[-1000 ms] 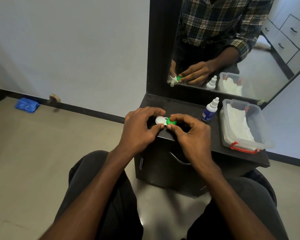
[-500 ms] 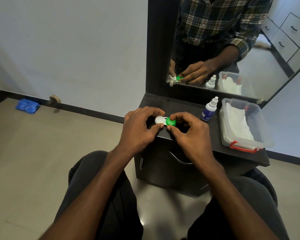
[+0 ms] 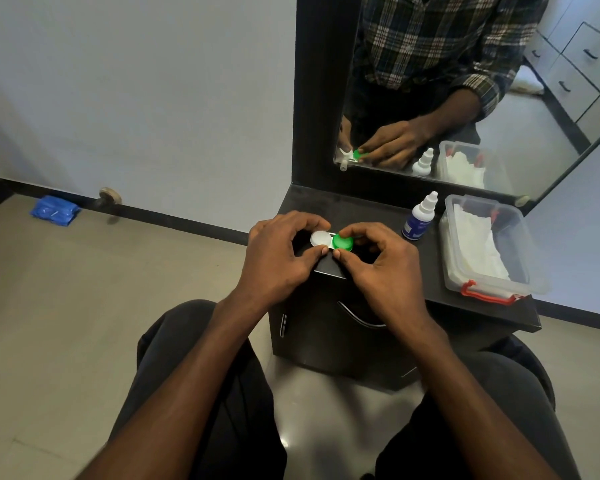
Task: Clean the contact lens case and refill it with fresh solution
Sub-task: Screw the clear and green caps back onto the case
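Green and white plastic caps sit side by side on the small contact lens case (image 3: 332,241), which the person holds just above the near left corner of the black cabinet top (image 3: 354,209). The left hand (image 3: 278,252) pinches the white cap (image 3: 319,238) end between curled fingers and thumb; the right hand (image 3: 383,268) curls its forefinger and thumb round the green cap (image 3: 343,242), apparently to twist it.

The case is held at the very edge of the top, so a slip of the grip during a twist could send it or a loosened cap to the floor. Any old solution inside could spill over the fingers if the case tips. The white dropper bottle with the blue label (image 3: 420,218) stands close to the right hand and could be knocked over by the wrist; beside it lies the clear plastic box with red clasps (image 3: 485,247), holding white tissue.

Whether the green cap is tight or already loosened cannot be told. The case's body under the caps is mostly covered by the fingers, and the bottle's label is too small to read.
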